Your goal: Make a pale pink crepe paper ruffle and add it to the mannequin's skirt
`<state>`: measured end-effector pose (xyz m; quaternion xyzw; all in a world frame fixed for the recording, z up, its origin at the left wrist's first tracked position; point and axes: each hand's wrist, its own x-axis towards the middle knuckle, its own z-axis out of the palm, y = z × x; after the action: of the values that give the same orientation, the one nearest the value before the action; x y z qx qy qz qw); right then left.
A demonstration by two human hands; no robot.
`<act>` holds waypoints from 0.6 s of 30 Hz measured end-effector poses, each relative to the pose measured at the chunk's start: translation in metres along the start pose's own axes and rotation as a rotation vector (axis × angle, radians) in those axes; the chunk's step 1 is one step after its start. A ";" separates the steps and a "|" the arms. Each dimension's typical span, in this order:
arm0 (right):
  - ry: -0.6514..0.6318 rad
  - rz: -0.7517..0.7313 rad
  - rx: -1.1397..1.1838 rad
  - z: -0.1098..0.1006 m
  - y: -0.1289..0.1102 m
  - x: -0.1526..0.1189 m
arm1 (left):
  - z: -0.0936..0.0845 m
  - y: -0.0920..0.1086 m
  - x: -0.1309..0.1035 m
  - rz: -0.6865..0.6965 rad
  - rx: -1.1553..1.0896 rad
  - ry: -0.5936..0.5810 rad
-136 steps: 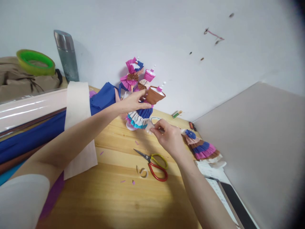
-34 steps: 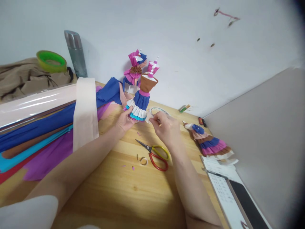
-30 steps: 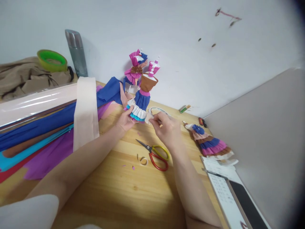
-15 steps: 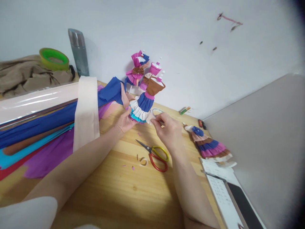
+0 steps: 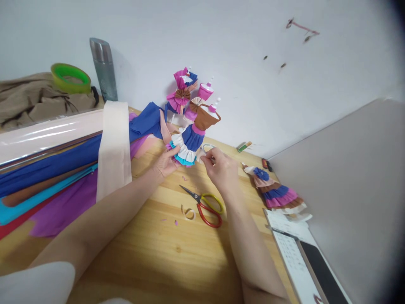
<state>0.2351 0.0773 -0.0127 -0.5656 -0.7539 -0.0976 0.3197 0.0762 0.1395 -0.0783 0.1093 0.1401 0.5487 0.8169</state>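
Observation:
A miniature dress form wears a small paper dress (image 5: 194,137) with a brown top, pink waist, blue skirt and white and turquoise ruffles. My left hand (image 5: 167,162) grips its hem from the left, thumb on the white ruffle and fingers underneath. At the hem's right side, my right hand (image 5: 224,171) pinches a pale strip (image 5: 200,153), whose far end is partly hidden by the fingers. Below the hands lie scissors (image 5: 201,202) with one red and one yellow handle, blades slightly apart. A curled pale scrap (image 5: 189,214) rests beside them.
Other dressed forms (image 5: 182,95) stand behind against the wall. Rolls of coloured crepe paper (image 5: 47,160) cover the left, near a bottle (image 5: 104,69) and green tape (image 5: 71,79). At right lie a tiered dress (image 5: 278,194), a glue-like tube (image 5: 244,147) and a phone (image 5: 322,270).
The dress has turned and tilted slightly, its top leaning a little more to the right. My left thumb has shifted onto the white ruffle. My right hand stays close to the hem, still pinching.

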 end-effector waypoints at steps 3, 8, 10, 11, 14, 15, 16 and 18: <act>0.007 -0.001 -0.015 0.001 0.000 0.001 | -0.001 0.000 0.001 0.005 0.006 0.001; 0.002 0.016 0.024 0.001 0.001 0.000 | -0.005 0.002 0.003 0.010 0.010 -0.032; 0.008 0.049 0.067 0.000 0.000 0.000 | -0.006 0.002 0.001 -0.003 0.027 -0.083; 0.015 0.068 0.086 -0.001 0.000 0.000 | -0.007 0.002 0.000 -0.013 0.040 -0.114; 0.040 0.105 0.115 -0.001 -0.001 0.000 | -0.008 0.000 -0.002 -0.033 0.084 -0.189; 0.044 0.112 0.115 -0.002 -0.002 0.000 | -0.009 -0.001 -0.002 -0.028 0.099 -0.201; 0.044 0.116 0.114 -0.002 -0.002 0.001 | -0.010 -0.002 -0.002 -0.018 0.115 -0.213; 0.038 0.124 0.114 -0.004 -0.003 0.001 | -0.011 -0.004 0.000 0.009 0.139 -0.215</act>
<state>0.2335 0.0747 -0.0088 -0.5903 -0.7154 -0.0455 0.3712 0.0755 0.1386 -0.0902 0.2245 0.0889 0.5266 0.8151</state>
